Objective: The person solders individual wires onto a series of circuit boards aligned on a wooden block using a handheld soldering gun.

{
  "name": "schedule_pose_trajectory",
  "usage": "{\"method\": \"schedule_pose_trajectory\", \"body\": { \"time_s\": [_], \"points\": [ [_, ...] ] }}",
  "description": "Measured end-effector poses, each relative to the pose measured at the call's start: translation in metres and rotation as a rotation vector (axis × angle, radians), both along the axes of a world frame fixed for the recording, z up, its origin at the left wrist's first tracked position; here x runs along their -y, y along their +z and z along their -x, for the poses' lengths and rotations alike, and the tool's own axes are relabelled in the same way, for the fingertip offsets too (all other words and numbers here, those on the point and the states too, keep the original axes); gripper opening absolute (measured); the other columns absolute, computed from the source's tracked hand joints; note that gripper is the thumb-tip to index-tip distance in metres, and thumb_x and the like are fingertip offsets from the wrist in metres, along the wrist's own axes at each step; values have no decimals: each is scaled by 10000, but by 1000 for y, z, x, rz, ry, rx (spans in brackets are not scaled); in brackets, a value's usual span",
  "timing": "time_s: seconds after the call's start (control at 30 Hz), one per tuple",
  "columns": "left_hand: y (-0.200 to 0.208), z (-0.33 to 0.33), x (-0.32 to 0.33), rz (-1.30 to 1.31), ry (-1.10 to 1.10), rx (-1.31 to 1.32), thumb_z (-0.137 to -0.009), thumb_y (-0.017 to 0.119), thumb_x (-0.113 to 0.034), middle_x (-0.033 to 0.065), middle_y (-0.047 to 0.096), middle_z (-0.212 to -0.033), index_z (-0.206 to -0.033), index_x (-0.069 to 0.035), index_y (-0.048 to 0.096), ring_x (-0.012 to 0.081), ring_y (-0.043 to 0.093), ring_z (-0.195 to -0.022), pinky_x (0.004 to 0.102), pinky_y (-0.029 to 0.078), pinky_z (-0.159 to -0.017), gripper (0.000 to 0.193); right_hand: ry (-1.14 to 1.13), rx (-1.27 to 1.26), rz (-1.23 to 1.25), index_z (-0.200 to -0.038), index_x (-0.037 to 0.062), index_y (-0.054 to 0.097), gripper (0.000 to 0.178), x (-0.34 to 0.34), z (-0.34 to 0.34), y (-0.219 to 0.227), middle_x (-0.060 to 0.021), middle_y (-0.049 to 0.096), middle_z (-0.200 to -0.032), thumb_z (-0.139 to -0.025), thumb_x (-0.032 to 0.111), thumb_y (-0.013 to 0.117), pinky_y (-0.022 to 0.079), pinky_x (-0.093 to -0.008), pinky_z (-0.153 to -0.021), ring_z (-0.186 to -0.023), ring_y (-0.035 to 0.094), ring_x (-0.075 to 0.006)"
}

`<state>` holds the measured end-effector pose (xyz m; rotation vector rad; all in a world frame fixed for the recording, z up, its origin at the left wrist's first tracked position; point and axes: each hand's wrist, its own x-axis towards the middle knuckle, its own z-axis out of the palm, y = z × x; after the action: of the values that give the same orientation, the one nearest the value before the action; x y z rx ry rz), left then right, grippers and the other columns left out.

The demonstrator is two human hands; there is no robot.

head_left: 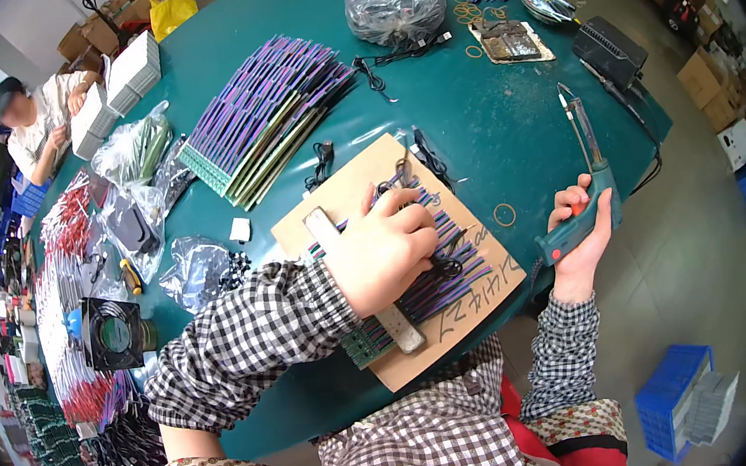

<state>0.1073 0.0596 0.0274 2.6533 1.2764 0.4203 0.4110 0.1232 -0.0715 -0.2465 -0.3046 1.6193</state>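
Note:
My right hand is wrapped around the green handle of a soldering gun. The metal tip of the gun points up and away, clear of the work. My left hand is bent over a row of green circuit boards with purple and black wires, its fingers curled in. A black cable shows at its fingertips and again below its palm; the pinch itself is partly hidden. Under that hand a flat pale bar lies across the boards. Boards and bar rest on a brown cardboard sheet with handwriting.
A larger stack of wired boards lies farther back on the green table. At left are plastic bags, a small fan and red-white wire bundles. A black soldering station stands far right. Another person works at far left.

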Motion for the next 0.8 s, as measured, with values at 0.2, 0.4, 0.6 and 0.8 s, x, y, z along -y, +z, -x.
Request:
{"method": "schedule_pose_trajectory", "body": {
  "time_s": [0.2, 0.4, 0.6, 0.8],
  "points": [
    [-2, 6, 8, 21, 45, 549, -831, 712, -14, 109, 681, -991, -952, -34, 618, 330, 651, -996, 469, 487, -924, 154, 15, 213, 19, -1199, 98, 541, 369, 13, -3, 4, 3, 594, -976, -984, 396, 582, 568, -280, -700, -870, 609, -138],
    [9, 13, 17, -39, 70, 715, -824, 709, 34, 151, 669, -919, -1005, 18, 611, 314, 675, -854, 367, 537, -749, 206, -65, 617, -110, -1233, 24, 542, 349, 68, 55, 83, -49, 613, -1026, -944, 201, 629, 594, -346, -760, -873, 671, -189],
    [25, 12, 39, -326, 122, 522, -770, 713, 14, 114, 638, -855, -944, -29, 588, 312, 646, -766, 384, 512, -653, 218, -72, 913, -316, -1272, -18, 533, 468, 67, 123, 140, -82, 600, -1060, -827, -67, 671, 567, -366, -868, -951, 668, -213],
    [29, 26, 69, -239, 185, 368, -779, 703, -21, 105, 612, -872, -929, -25, 579, 290, 628, -758, 377, 485, -659, 196, -17, 1038, -327, -1263, -8, 546, 516, 67, 150, 145, -77, 578, -1071, -777, -109, 688, 536, -335, -860, -914, 630, -183]
  ]
}}
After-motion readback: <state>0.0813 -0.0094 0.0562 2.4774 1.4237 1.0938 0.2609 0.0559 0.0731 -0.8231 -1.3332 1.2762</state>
